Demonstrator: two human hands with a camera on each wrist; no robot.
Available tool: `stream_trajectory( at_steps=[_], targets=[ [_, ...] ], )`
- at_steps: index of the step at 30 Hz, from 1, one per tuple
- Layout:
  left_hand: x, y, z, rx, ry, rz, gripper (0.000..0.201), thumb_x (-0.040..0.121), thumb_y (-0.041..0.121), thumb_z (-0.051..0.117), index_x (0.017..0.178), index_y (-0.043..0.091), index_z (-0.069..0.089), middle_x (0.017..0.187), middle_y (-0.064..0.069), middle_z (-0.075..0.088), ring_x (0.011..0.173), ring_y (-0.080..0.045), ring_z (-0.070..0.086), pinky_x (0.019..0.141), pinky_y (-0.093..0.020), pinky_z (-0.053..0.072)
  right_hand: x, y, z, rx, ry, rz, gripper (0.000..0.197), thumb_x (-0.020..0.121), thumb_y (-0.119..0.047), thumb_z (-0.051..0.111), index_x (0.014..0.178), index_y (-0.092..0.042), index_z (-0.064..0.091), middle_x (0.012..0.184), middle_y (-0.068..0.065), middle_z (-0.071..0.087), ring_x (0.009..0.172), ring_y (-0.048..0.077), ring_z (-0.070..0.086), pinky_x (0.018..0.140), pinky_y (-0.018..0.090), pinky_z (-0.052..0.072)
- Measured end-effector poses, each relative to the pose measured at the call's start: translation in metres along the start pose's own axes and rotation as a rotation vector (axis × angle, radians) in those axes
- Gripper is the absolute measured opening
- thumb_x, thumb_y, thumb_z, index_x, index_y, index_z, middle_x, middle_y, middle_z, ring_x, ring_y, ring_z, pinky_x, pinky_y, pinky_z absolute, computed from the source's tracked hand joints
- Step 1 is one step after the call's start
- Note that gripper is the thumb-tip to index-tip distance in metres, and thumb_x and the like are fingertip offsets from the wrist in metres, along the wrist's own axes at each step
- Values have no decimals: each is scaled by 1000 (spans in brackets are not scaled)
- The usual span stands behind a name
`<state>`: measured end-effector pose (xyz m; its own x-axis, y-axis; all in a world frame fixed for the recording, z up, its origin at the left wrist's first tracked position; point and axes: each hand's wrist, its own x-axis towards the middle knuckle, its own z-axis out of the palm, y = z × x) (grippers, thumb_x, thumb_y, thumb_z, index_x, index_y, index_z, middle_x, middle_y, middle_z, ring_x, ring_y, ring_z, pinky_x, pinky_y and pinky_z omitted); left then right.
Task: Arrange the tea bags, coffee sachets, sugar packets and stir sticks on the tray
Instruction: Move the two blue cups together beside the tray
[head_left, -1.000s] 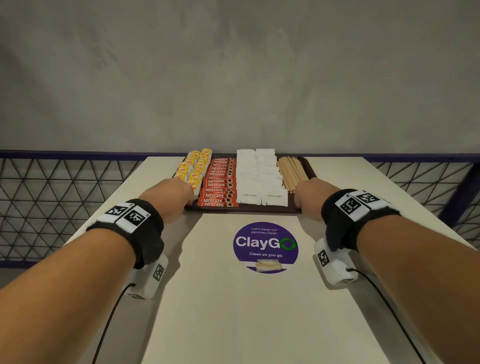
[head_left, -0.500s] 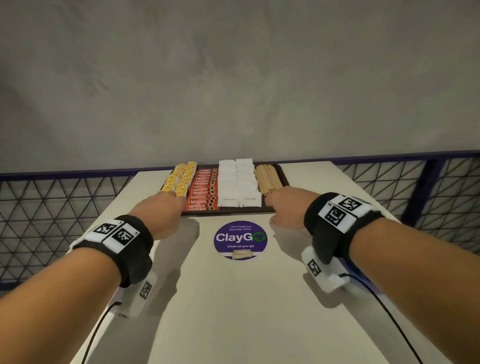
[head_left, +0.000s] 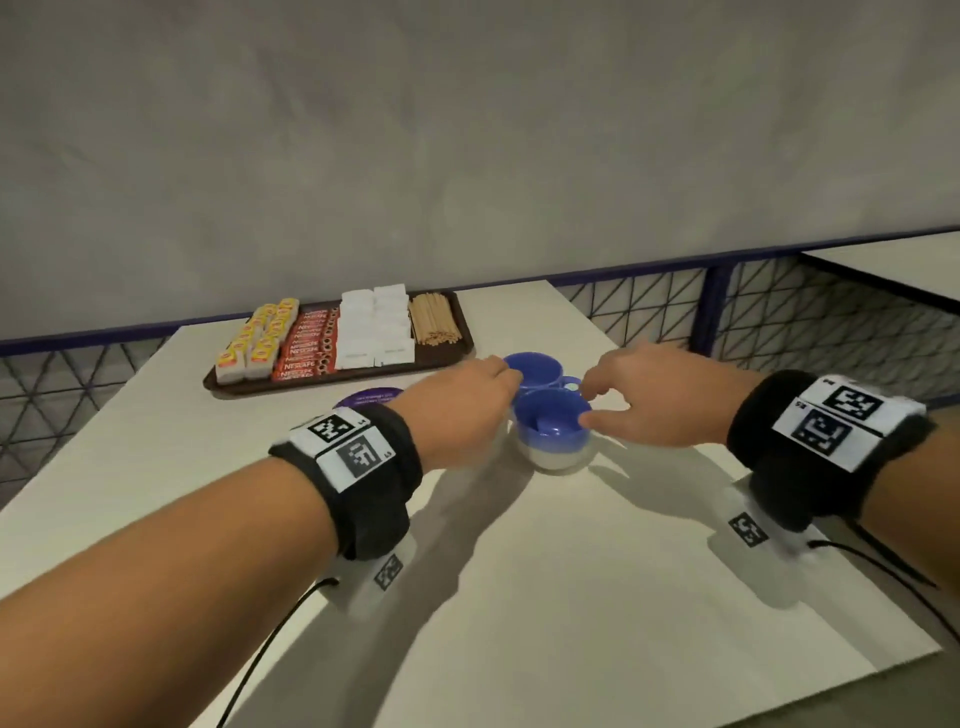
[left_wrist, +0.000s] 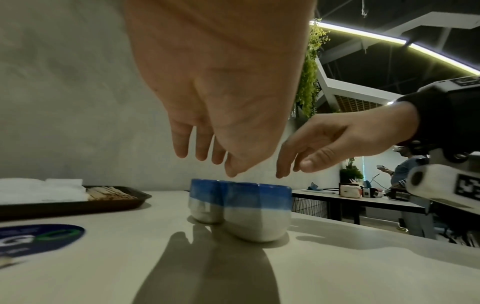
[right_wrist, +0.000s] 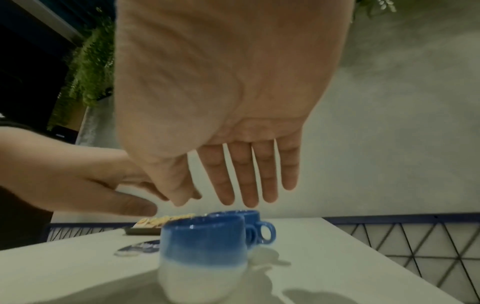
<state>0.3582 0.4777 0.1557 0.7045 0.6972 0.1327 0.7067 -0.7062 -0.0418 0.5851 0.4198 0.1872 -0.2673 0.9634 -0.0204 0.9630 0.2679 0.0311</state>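
Both hands, left hand (head_left: 470, 402) and right hand (head_left: 657, 397), hover empty with fingers loosely spread above two mugs (head_left: 551, 423) at frame centre; each should close on one rim squarely before lifting.

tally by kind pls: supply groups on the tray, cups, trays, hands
Supply groups on the tray: 4: tea bags, coffee sachets, sugar packets, stir sticks
Cups: 2: near cup, far cup
Tray: 1
Hands: 2: left hand, right hand
Total: 9

two cups (head_left: 545, 400) touching (handles right), tray (head_left: 441, 358) behind
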Motion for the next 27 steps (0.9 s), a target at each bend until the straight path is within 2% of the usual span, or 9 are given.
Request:
stream_trajectory(
  at_steps=[3, 6, 9, 12, 17, 20, 23, 25, 27],
  targets=[
    [16, 13, 10, -10, 3, 13, 38, 92, 10, 55, 130, 15, 53, 129, -6, 58, 115, -25, 56, 98, -40, 50, -17, 3, 19, -42, 38, -104, 35, 95, -48, 52, 123, -30, 62, 120, -5, 60, 106, 17, 56, 92, 35, 50],
    [30, 17, 11, 4, -46, 1, 39, 96, 10, 51, 136, 13, 51, 134, -7, 60, 121, -27, 56, 102, -42, 48, -17, -2, 35, -103, 104, -235, 21, 99, -34, 51, 113, -24, 64, 112, -5, 61, 99, 19, 55, 85, 28, 45],
    [41, 17, 11, 91, -101, -4, 26, 97, 10, 49, 121, 14, 60, 113, -8, 66, 105, -26, 63, 87, -36, 51, -4, -4, 44, -184, 116, -252, 14, 100, -19, 48, 100, -22, 61, 95, -3, 65, 87, 21, 50, 77, 33, 46],
    [48, 15, 14, 190, -143, -13, 21, 97, 11, 50, 114, 14, 62, 104, -7, 67, 95, -26, 65, 80, -34, 51, 5, 1, 47, -175, 116, -212, 21, 97, -9, 46, 88, -27, 51, 84, -2, 62, 84, 23, 45, 72, 38, 47],
    [65, 8, 17, 229, -128, 12, 23, 99, 10, 49, 118, 16, 62, 93, -3, 60, 83, -20, 54, 75, -32, 46, 9, 5, 51, -144, 124, -201, 24, 99, -9, 43, 102, -25, 61, 86, -5, 60, 89, 23, 44, 78, 37, 47],
    [77, -1, 21, 179, -132, 8, 25, 99, 10, 47, 118, 17, 62, 95, -5, 65, 88, -21, 61, 82, -34, 51, 17, 6, 51, -105, 123, -184, 26, 98, -6, 44, 104, -25, 61, 86, -4, 50, 88, 23, 38, 79, 38, 49],
    [91, -5, 30, 64, -150, -38, 16, 99, 15, 49, 112, 19, 58, 94, -2, 65, 91, -23, 66, 80, -32, 51, 34, 15, 52, -101, 107, -133, 25, 98, -6, 44, 100, -26, 60, 84, -3, 52, 87, 22, 37, 82, 39, 52],
    [102, -7, 31, 6, -193, -79, 22, 98, 15, 50, 119, 17, 54, 106, -5, 65, 102, -25, 64, 90, -37, 51, 48, 23, 50, -111, 88, -100, 24, 99, -8, 44, 97, -27, 58, 82, -3, 53, 88, 22, 40, 82, 36, 50],
    [113, -14, 29, -12, -212, -108, 36, 97, 14, 51, 133, 11, 47, 129, -10, 57, 122, -27, 53, 105, -42, 46, 63, 26, 46, -134, 68, -69, 23, 101, -10, 43, 100, -25, 60, 82, -4, 53, 92, 22, 45, 77, 30, 41]
  ],
)
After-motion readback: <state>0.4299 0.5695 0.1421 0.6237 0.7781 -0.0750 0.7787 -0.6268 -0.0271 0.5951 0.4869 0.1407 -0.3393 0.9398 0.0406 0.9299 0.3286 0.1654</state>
